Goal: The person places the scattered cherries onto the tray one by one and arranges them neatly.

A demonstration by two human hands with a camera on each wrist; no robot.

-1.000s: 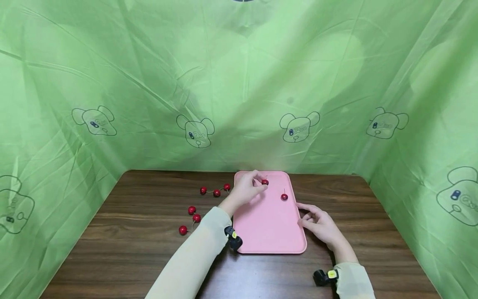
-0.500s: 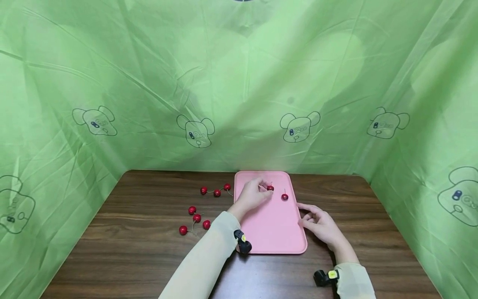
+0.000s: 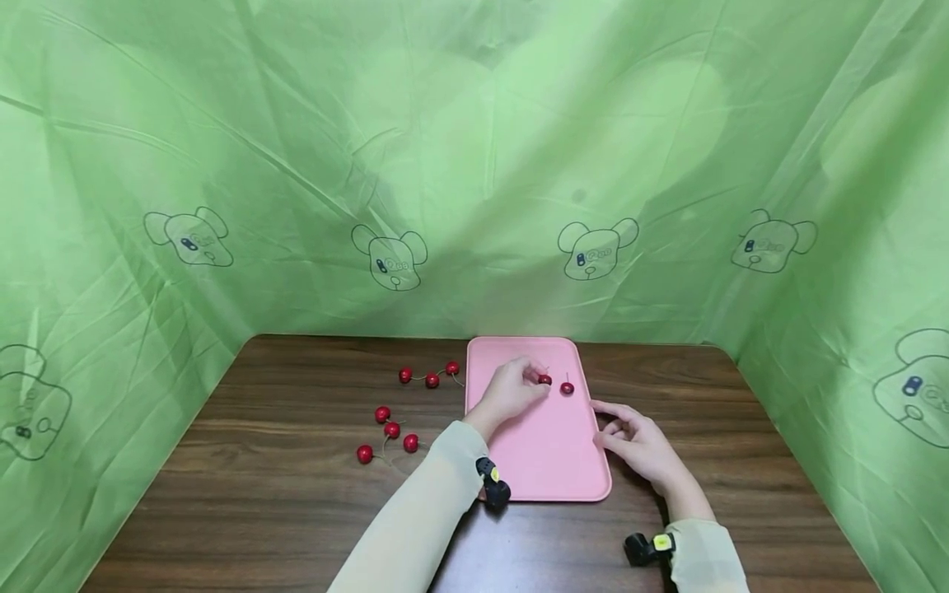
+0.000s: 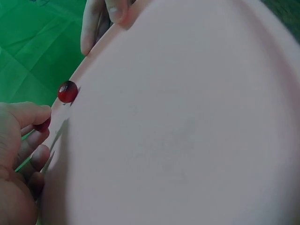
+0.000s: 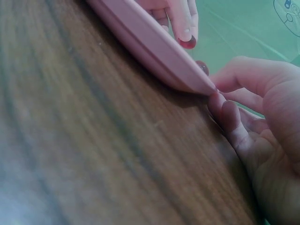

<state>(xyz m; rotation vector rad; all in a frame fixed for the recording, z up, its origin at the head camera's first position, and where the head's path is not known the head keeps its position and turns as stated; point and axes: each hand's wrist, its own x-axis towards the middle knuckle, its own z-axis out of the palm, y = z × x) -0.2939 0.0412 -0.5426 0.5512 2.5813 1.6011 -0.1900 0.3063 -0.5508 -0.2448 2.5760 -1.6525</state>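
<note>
Over the far part of a pink tray (image 3: 541, 453), my left hand (image 3: 511, 391) pinches a red cherry (image 3: 544, 380) between thumb and fingers; in the left wrist view this cherry (image 4: 43, 124) is partly covered by the fingertips. A second cherry (image 3: 567, 388) sits on the tray just to the right, its stem pointing up. My right hand (image 3: 641, 449) grips the tray's right rim, and the right wrist view shows the rim between the digits of that hand (image 5: 262, 108).
Left of the tray, a row of joined cherries (image 3: 432, 380) lies near the table's back edge. A looser group of cherries (image 3: 391, 430) with stems lies nearer. The wooden table (image 3: 245, 494) ends at a green cloth (image 3: 482, 165) behind and at both sides.
My left hand has moved right and slightly nearer with its cherry, closer to the cherry on the tray. Another cherry on the table has come out from behind the left sleeve. My right hand stays put.
</note>
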